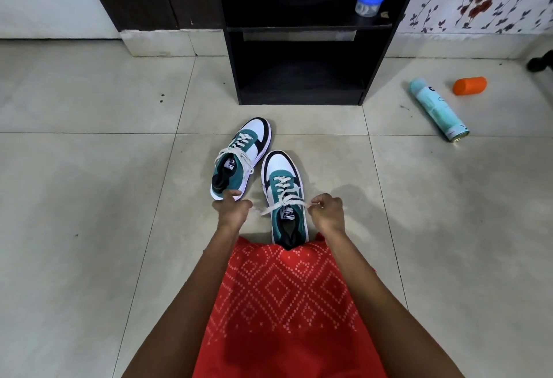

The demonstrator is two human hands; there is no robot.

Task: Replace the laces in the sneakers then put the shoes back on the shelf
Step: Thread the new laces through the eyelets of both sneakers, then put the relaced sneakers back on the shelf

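Left grip [232, 208] and right grip [326, 213] each pinch an end of the lace [287, 201], drawn sideways across the sneaker [285, 186] in front of the shelf [299, 96]. A second sneaker [239, 159] sits just beside it, nearer the shelf. Open floor [89, 168] spreads left of the shelf. A can [438, 109] and cap [469, 85] lie to its right. A blue-lidded jar [370, 2] stands on its upper board, contents unclear.

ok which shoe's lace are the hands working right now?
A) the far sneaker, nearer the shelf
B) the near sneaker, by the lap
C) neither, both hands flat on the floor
B: the left hand and right hand each pinch an end of the lace that runs across the near sneaker, drawn out to either side.
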